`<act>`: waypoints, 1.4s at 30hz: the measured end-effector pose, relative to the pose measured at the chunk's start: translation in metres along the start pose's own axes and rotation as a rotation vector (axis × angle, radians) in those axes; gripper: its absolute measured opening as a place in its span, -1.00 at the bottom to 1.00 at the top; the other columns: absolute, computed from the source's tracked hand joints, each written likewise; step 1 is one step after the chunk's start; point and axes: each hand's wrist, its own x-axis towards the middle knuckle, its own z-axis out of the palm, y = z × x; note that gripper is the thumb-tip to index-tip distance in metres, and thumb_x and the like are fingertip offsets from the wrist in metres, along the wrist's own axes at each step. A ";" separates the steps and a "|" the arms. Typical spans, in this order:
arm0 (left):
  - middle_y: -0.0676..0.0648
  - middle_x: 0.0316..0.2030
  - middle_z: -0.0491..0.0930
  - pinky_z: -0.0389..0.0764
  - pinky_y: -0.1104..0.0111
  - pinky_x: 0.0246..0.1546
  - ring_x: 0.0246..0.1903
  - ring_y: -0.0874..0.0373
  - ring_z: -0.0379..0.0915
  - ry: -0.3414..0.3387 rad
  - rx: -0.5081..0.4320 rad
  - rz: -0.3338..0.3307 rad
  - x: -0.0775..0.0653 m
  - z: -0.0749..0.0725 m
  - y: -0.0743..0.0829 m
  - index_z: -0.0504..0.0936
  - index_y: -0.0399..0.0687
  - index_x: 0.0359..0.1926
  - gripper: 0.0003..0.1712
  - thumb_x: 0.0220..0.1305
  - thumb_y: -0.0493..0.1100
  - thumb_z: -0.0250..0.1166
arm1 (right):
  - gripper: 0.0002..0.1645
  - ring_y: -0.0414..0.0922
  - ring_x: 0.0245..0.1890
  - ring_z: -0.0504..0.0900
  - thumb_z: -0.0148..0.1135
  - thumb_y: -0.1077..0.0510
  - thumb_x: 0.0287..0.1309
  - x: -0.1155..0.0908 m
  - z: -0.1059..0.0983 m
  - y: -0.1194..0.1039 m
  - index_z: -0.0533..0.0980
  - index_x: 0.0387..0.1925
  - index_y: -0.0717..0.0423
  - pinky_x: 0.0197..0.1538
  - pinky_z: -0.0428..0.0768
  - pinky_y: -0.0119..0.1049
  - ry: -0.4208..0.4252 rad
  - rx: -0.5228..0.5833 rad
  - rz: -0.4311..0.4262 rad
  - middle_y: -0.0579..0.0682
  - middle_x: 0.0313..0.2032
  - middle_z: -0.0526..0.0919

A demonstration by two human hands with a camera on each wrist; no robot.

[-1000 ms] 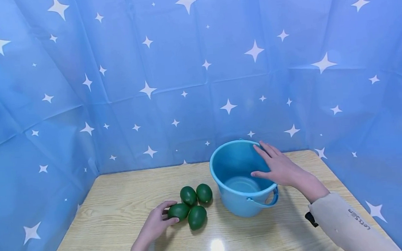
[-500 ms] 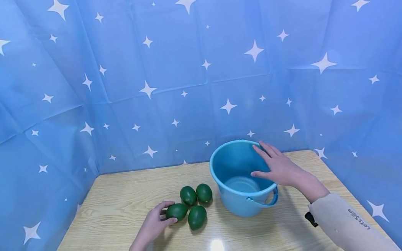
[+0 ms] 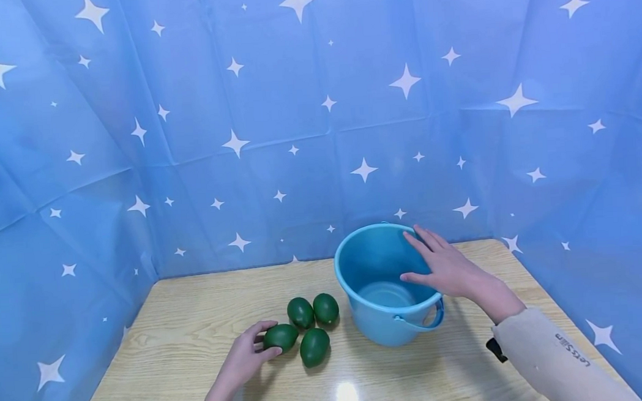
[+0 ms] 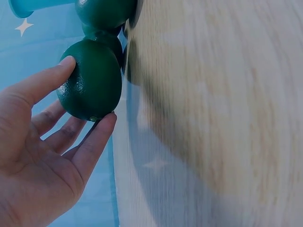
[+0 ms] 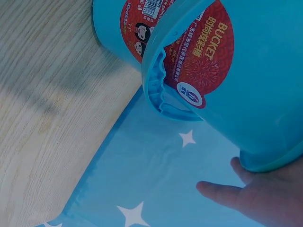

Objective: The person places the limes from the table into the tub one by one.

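Observation:
Thumb and fingers of my left hand [image 3: 241, 359] hold a dark green avocado [image 3: 281, 338] low over the table. In the left wrist view, the thumb lies on one side of that avocado [image 4: 92, 80] and the fingertips reach its lower end. Just right of it sit three more avocados, one nearer me [image 3: 314, 347] and two behind. A light blue bucket [image 3: 381, 325] stands tilted-looking, mouth toward me, with nothing visible inside. My right hand [image 3: 446, 269] lies over its right rim with fingers spread; in the right wrist view, fingers [image 5: 218, 193] extend straight past the rim.
The bucket's handle [image 3: 423, 324] hangs on its near right side. A wood-grain table [image 3: 185, 331] carries everything. Blue star-printed cloth [image 3: 273, 136] stands behind it and along both sides. A red label [image 5: 203, 52] is on the bucket's wall.
My left hand has drawn its avocado slightly left, so a gap now shows between it and the others. The right hand and bucket have stayed in place.

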 end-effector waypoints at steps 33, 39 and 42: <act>-0.25 0.23 0.52 0.70 0.04 0.05 0.15 -0.24 0.53 0.030 -0.004 0.002 0.000 -0.001 0.010 0.55 -0.14 0.22 -0.41 0.16 -0.19 0.46 | 0.12 0.44 0.49 -0.05 0.21 -0.36 0.23 0.000 -0.003 -0.004 0.01 0.56 0.13 0.37 0.16 0.50 0.010 0.010 -0.015 0.34 0.54 -0.08; -0.27 0.23 0.51 0.70 0.04 0.06 0.16 -0.25 0.51 0.026 -0.019 0.008 0.000 -0.001 0.013 0.54 -0.16 0.22 -0.41 0.16 -0.21 0.46 | 0.13 0.43 0.49 -0.05 0.20 -0.37 0.23 0.000 -0.003 -0.003 0.00 0.56 0.12 0.36 0.17 0.50 0.008 0.007 -0.015 0.34 0.54 -0.08; -0.27 0.24 0.51 0.70 0.05 0.05 0.16 -0.24 0.51 0.021 -0.023 0.016 0.000 -0.002 0.014 0.53 -0.18 0.23 -0.40 0.17 -0.20 0.46 | 0.13 0.43 0.49 -0.05 0.20 -0.38 0.23 0.000 -0.002 -0.003 0.00 0.56 0.12 0.37 0.16 0.50 0.007 0.008 -0.013 0.34 0.54 -0.08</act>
